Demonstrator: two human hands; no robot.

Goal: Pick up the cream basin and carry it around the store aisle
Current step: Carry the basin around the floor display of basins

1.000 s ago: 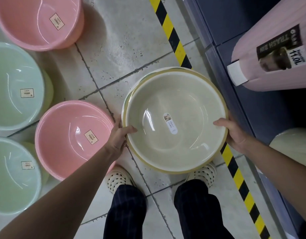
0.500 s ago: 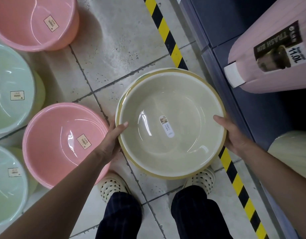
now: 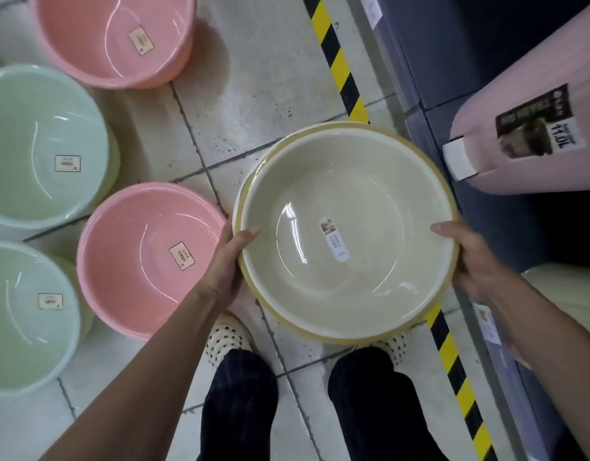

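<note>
The cream basin point(image 3: 380, 181), round with a white label inside, is held level over the tiled floor, above my feet. Another rim of the same colour shows just under it along its left and near edge, so it looks like nested basins. My left hand point(image 3: 228, 264) grips the left rim with the thumb over the top. At the opposite rim my right hand point(image 3: 470, 257) holds on the same way.
Two pink basins point(image 3: 130, 261) point(image 3: 97, 31) and two pale green basins point(image 3: 24, 134) point(image 3: 17, 327) stand on the floor at left. A yellow-black tape line point(image 3: 337, 64) runs along the dark shelf base point(image 3: 430, 94) at right, which holds a pink trash bin point(image 3: 533, 134).
The basin has come slightly closer to me while both hands keep their grip on its rim. The floor basins have shifted right in view as my head turned.
</note>
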